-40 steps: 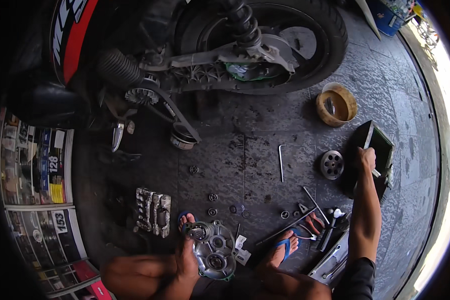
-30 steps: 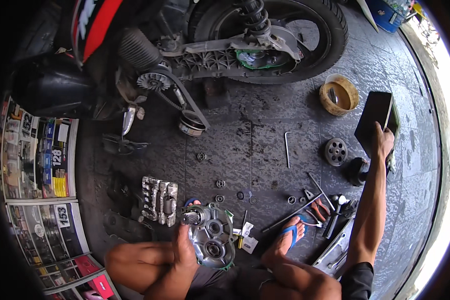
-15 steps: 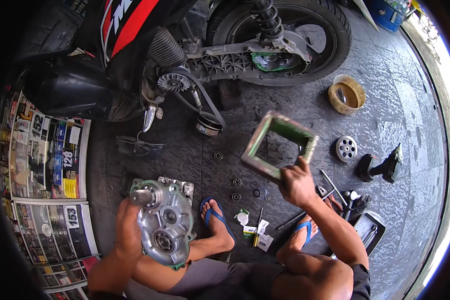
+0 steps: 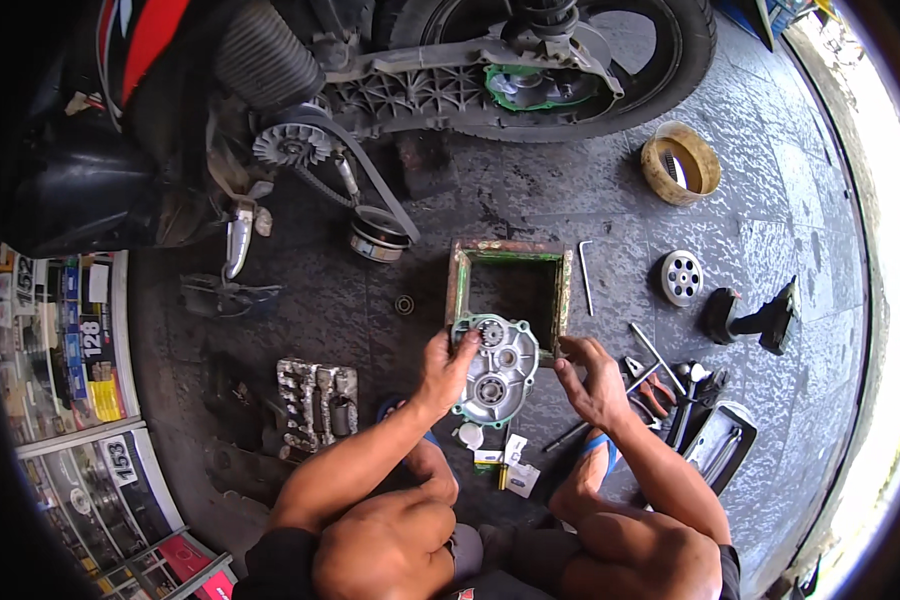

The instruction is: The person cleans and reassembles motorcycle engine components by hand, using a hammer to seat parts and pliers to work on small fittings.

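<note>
My left hand (image 4: 440,375) grips the aluminum gear case cover (image 4: 505,365) by its left side, thumb near the small gear at its top. The cover, with a green gasket edge and bearings, is tilted up toward me over the near edge of a square, worn green metal frame (image 4: 508,247) on the floor. My right hand (image 4: 595,385) is just right of the cover, thumb and fingers apart, fingertips at the frame's near right corner. An L-shaped wrench (image 4: 585,280) lies right of the frame.
A scooter's rear wheel and swingarm (image 4: 420,95) stand ahead. Around me are a yellow tub (image 4: 655,170), a perforated metal disc (image 4: 682,278), a black drill (image 4: 750,320), scattered tools (image 4: 670,395), a tray (image 4: 720,460), a foil-covered block (image 4: 318,400) and display cases (image 4: 80,345) at left.
My right hand has brought the frame from the far right to the middle and set it down. My left hand has moved the cover from near my leg up to the frame's near edge.
</note>
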{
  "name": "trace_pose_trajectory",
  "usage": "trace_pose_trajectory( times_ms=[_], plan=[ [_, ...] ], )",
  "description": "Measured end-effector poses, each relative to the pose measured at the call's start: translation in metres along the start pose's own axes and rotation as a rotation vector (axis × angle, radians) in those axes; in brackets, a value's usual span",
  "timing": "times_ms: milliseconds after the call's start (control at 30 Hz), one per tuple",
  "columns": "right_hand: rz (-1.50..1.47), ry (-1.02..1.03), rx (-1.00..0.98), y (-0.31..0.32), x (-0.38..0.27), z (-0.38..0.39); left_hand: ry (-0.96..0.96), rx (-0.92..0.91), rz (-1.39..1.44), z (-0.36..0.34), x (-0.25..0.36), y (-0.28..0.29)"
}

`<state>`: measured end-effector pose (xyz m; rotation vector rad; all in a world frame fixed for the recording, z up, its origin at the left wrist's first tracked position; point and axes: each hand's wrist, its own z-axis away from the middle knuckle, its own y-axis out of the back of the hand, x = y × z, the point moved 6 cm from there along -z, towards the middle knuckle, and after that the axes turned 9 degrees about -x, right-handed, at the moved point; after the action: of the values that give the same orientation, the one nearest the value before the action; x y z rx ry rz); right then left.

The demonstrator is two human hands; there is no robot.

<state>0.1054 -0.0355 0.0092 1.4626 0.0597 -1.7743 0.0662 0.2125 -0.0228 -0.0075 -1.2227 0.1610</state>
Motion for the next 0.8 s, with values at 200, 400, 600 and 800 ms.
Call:
trace_pose_trajectory(
  times_ms=[200, 400, 600, 800],
  plan=[
    [-0.591, -0.176, 0.055, -0.022, 0.032, 0.003, -0.016, -0.103, -0.048, -0.025, -0.028, -0.053],
    [-0.507, -0.301, 0.135, -0.027, 0.066, 0.008, 0.127, -0.263, -0.468, -0.035, -0.005, -0.05],
    [-0.381, -0.261, 0.087, -0.024, 0.06, 0.011, -0.01, -0.243, -0.836, -0.033, 0.026, -0.043],
    [-0.351, -0.298, 0.125, -0.017, 0.057, 0.016, -0.063, -0.368, -0.754, -0.03, 0.014, -0.05]
  ],
)
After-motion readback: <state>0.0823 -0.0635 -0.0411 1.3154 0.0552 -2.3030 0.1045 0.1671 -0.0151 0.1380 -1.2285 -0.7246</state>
